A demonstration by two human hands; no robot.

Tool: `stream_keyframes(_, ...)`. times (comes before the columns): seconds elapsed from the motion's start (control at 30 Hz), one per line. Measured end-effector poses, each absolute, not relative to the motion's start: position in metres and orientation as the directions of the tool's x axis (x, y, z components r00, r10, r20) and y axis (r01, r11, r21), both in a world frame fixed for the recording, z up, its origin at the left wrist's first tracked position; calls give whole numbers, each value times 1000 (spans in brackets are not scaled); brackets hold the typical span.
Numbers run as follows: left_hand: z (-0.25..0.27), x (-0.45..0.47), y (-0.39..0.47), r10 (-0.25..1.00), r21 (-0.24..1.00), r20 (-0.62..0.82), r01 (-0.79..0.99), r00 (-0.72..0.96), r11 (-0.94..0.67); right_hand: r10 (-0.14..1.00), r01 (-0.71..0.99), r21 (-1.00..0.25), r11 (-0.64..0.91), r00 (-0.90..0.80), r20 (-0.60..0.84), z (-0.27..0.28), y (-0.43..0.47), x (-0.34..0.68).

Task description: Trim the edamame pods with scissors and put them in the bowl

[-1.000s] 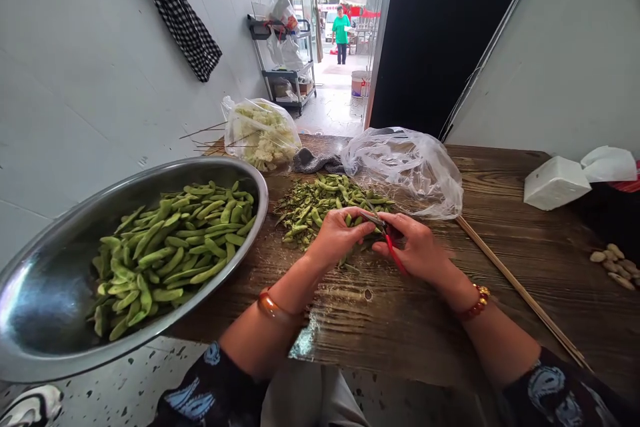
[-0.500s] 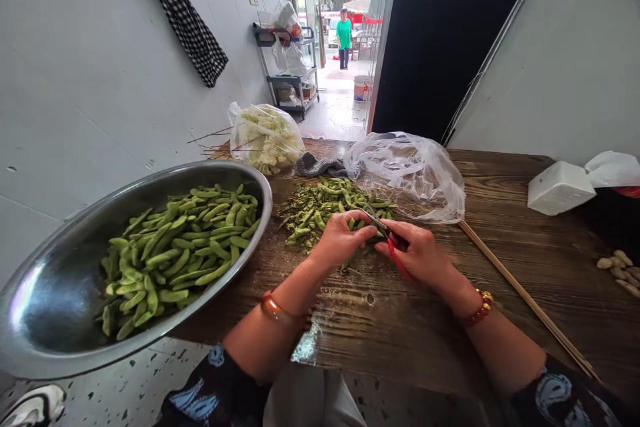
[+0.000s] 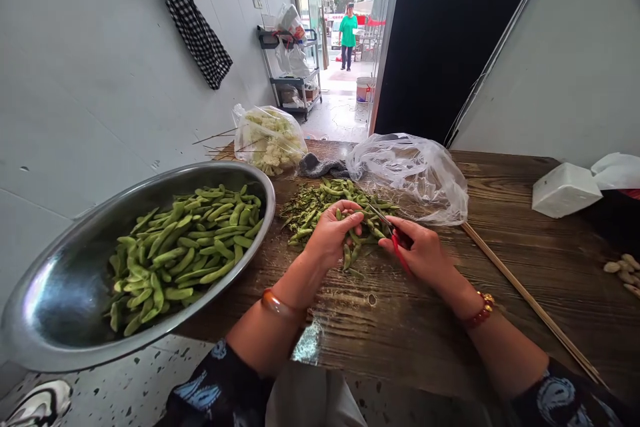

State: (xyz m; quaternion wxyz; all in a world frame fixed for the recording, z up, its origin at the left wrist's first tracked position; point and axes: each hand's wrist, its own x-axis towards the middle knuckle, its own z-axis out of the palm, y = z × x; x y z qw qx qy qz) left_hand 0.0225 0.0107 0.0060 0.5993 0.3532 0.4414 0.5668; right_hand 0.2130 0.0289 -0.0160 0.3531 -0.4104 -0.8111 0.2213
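Note:
My left hand [image 3: 334,232] is closed on a green soybean pod [image 3: 340,215], pinched between thumb and fingers. Red-handled scissors [image 3: 399,248] are in my right hand [image 3: 417,247], their blades pointing up and left, a little apart from the pod. Beyond and below both hands lies a heap of soybean pods and trimmings [image 3: 313,208] on the brown wooden table [image 3: 400,327]. To my left a large oval steel basin [image 3: 60,287] holds many loose green pods [image 3: 185,247].
A clear bag of cauliflower [image 3: 273,140], a dark grey cloth [image 3: 323,165] and a crumpled plastic bag [image 3: 415,177] lie along the far edge. Thin wooden sticks [image 3: 530,300] and a white box [image 3: 565,190] are at right. Outside the doorway stands a person [image 3: 348,37] in green.
My hands have drawn apart slightly, and the scissor blades have come away from my left fingers. The view has shifted a little. The person outside has shifted pose.

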Motion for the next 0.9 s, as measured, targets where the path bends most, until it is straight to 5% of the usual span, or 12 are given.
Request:
stream_keyframes(0.37, 5, 25, 9, 985, 856, -174, -492, 11, 157, 791, 503, -616, 607, -463, 401, -21, 30, 212)
stream_keyframes(0.9, 7, 34, 3, 988, 938, -144, -310, 49, 152, 761, 480, -601, 639, -506, 405, -17, 26, 209)
